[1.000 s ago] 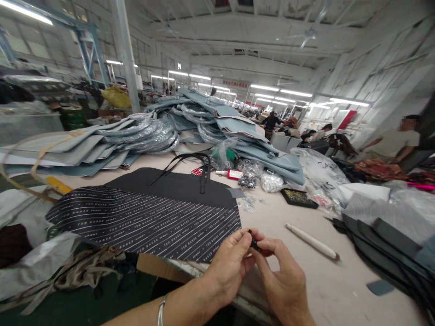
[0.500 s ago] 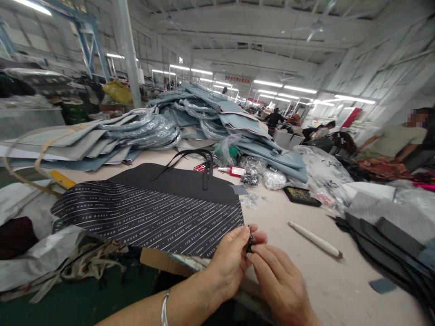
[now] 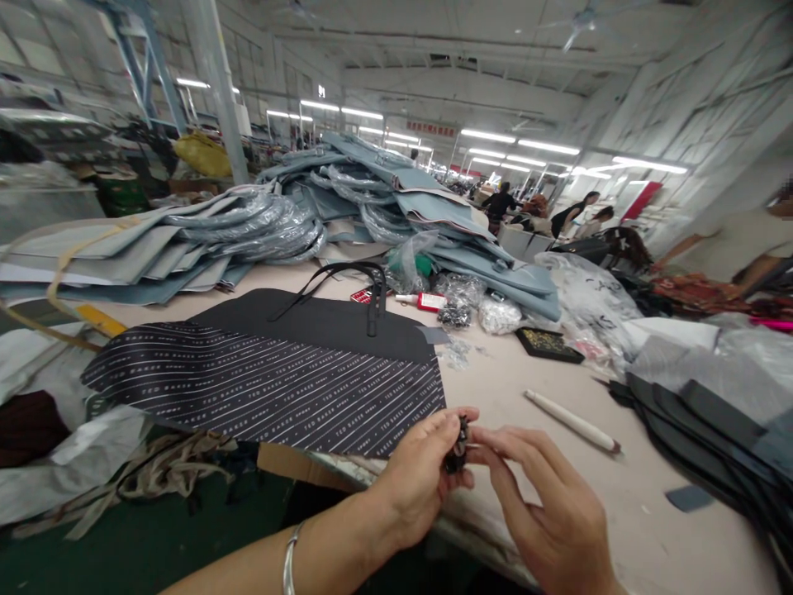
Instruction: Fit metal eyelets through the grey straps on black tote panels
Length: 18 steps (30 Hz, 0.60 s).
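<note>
My left hand is closed around a small dark, shiny part, its kind too small to make out. Close beside it, the fingertips of my right hand are pinched together near the part; whatever they hold, if anything, is hidden. Behind my left hand lies a black bag panel with a striped, lettered lining and a plain dark upper section. Two thin black handles rise from that section. The near edge of the lining hangs over the table edge.
Blue-grey bag pieces are heaped at the back. A red-and-white glue bottle, small plastic bags and a black tray stand beyond my hands. A pale stick tool lies right, near stacked dark pieces. A person is at far right.
My right hand has drawn a little to the right, its fingers more extended, exposing more of the dark part. My left hand still grips it. The view has shifted slightly.
</note>
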### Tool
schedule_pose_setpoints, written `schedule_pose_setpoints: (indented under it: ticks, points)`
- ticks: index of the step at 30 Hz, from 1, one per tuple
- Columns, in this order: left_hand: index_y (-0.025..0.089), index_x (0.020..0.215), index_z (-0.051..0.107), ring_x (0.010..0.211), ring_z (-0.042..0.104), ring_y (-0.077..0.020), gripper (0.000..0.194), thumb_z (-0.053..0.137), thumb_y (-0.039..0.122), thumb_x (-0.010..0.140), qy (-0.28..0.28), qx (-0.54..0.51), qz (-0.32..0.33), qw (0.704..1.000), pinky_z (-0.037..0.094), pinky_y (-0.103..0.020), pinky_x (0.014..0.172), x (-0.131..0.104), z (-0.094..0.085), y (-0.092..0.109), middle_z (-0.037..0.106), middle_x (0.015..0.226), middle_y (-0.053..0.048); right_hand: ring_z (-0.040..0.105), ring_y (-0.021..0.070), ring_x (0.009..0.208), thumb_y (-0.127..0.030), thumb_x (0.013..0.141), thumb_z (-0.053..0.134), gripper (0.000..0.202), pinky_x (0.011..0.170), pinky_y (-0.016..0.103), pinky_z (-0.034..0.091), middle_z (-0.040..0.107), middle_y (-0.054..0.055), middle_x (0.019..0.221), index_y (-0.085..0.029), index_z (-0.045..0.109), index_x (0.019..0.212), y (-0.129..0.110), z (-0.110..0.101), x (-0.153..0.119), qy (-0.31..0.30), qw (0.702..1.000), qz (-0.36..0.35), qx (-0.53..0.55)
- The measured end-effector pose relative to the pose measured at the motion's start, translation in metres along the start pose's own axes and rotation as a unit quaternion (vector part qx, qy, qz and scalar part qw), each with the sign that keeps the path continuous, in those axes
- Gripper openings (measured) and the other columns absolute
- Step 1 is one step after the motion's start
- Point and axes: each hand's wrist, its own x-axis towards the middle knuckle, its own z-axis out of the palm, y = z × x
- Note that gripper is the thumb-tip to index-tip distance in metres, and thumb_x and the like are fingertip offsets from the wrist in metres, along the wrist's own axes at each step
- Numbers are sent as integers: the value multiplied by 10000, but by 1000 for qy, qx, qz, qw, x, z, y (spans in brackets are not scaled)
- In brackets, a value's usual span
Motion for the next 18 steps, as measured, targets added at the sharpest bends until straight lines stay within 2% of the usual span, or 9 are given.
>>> schedule_pose_setpoints:
  ticks: [3,5,9,12,14,18]
  points:
    - [124,1250,532,702,638,-116,382,535,369,957,-79,92,37,992,355,-154,495,-4,-8,1,652,868,-70,646,112,775,-127,925,541,161,708,196,537,666,33,897,-195,636,1034,0,-7,10,-33,993,95,65]
    - [145,1324,487,648,617,-106,474,541,426,946,-104,161,47,980,336,-157,500,-7,-14,5,624,771,-32,659,118,776,-145,935,527,186,703,202,546,680,28,922,-219,633,1069,0,-10,13,-89,981,117,126]
    - [160,1417,419,600,583,-105,538,460,461,972,-114,298,62,946,378,-184,561,-15,-20,16,579,696,-2,671,131,829,-132,923,537,207,741,211,550,702,32,931,-215,645,1079,1,-10,14,-150,971,84,166]
    - [152,1419,428,609,580,-109,512,435,422,984,-118,365,81,920,446,-219,666,-18,-21,21,597,768,-16,656,108,740,-103,903,552,207,679,189,531,691,13,839,-205,661,1046,2,-8,14,-169,974,61,138]
    - [144,1416,428,599,579,-113,506,424,412,987,-116,383,81,913,445,-216,645,-18,-22,22,599,775,-18,637,100,678,-80,889,547,214,638,188,515,675,0,778,-200,666,1020,2,-7,16,-175,977,37,114]
    - [114,1424,412,578,568,-126,525,404,408,989,-99,395,68,911,428,-203,611,-19,-23,25,567,639,5,636,102,659,-60,864,542,230,628,189,518,670,-10,756,-208,654,999,2,-3,20,-187,977,9,104]
